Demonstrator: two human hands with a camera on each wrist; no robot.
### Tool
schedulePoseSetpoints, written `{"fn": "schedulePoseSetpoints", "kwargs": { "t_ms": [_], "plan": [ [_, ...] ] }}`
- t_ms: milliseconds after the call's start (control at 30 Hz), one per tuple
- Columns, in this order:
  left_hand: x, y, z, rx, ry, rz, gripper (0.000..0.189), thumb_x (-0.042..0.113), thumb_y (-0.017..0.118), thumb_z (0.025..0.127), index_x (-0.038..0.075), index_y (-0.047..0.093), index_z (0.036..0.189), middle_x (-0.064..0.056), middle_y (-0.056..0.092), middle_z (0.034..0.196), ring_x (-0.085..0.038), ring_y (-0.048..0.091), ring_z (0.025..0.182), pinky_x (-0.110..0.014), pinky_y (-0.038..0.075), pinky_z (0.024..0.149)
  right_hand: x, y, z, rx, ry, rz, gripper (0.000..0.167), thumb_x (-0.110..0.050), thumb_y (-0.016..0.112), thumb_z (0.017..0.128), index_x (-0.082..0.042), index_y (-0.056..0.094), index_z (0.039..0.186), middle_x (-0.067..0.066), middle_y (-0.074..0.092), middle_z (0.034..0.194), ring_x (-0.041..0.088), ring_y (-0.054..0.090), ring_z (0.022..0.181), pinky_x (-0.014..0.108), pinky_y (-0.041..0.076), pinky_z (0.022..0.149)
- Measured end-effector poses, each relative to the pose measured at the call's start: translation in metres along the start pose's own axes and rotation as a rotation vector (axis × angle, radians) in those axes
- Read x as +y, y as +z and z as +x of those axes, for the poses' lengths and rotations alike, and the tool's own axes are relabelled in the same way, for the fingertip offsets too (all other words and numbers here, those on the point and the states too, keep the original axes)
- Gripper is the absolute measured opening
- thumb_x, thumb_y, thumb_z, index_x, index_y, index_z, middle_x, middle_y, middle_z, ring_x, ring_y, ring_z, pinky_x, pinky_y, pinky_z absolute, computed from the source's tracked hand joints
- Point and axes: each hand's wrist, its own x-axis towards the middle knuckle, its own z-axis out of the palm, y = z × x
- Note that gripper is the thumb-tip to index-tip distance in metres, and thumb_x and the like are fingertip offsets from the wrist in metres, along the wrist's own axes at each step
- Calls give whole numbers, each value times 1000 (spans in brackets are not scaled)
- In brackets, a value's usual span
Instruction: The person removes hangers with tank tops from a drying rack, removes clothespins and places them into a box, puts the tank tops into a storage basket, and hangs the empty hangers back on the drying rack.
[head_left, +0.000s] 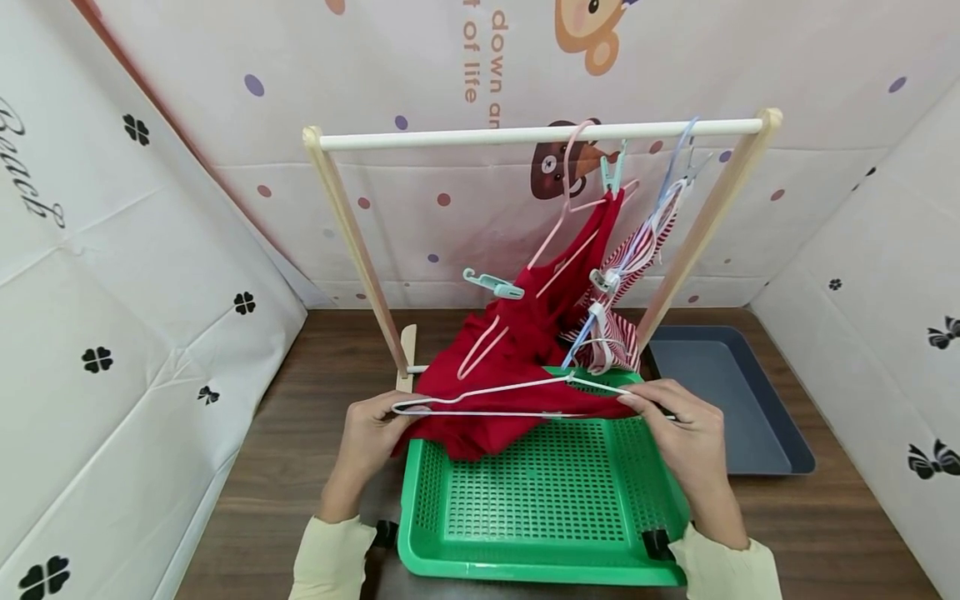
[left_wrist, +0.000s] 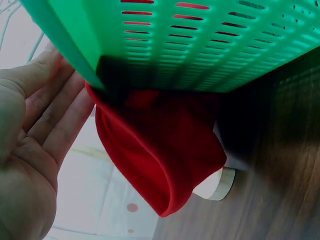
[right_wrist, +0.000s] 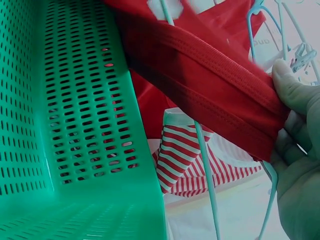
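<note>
A white hanger (head_left: 480, 413) lies level above the basket's back part, stretched between both hands. My left hand (head_left: 371, 437) holds its left end. My right hand (head_left: 686, 425) pinches the edge of a red garment (right_wrist: 200, 80) between thumb and fingers, at the hanger's right end. This red garment (head_left: 480, 437) bunches over the basket's back left corner. Its upper part rises toward a pink hanger (head_left: 567, 179) hooked on the rail. One mint clip (head_left: 612, 173) grips its top corner; another mint clip (head_left: 498, 287) sits on its left side. Overlapping folds hide where cloth and hanger meet.
A green basket (head_left: 540, 572) stands in front of a wooden rack with a white rail (head_left: 450, 137). A red-and-white striped garment (head_left: 626, 329) hangs at the right from a blue hanger (head_left: 666, 179). A grey tray (head_left: 757, 408) lies on the brown table, right of the basket.
</note>
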Motion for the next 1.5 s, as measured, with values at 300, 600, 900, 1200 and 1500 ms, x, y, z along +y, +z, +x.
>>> {"fn": "schedulePoseSetpoints", "kwargs": {
  "t_ms": [300,600,900,1200,1500],
  "plan": [
    [12,-15,2,-36,-64,47,38,-1,94,77,10,83,112,0,80,102,-18,73,83,-27,61,74,3,0,-2,1,1,-27,36,31,77,71,4,82,94,16,76,89,6,68,89,14,48,70],
    [28,-16,11,-42,55,17,34,-7,91,78,4,83,109,-7,80,103,-21,76,89,-19,57,84,4,3,-4,-20,-11,-67,38,29,80,69,1,83,95,13,77,89,4,67,90,12,48,70],
    [34,-9,16,-63,90,-21,31,-12,88,79,1,82,106,-8,80,101,-19,75,86,-15,54,76,4,3,-5,-23,-28,-48,39,29,80,69,1,83,95,12,77,89,5,68,89,13,48,70],
    [33,-6,17,-84,102,-26,30,-13,88,78,1,82,104,-7,80,99,-16,75,85,-15,55,75,5,3,-4,-25,-37,-45,39,29,80,69,1,83,96,12,77,90,6,69,91,12,49,72],
    [31,-3,17,-98,122,-4,29,-13,88,77,1,82,102,-5,80,99,-19,77,86,-19,58,75,5,4,-4,-27,-38,-36,39,29,79,69,1,83,96,12,77,90,6,69,91,12,49,72]
  ]
}}
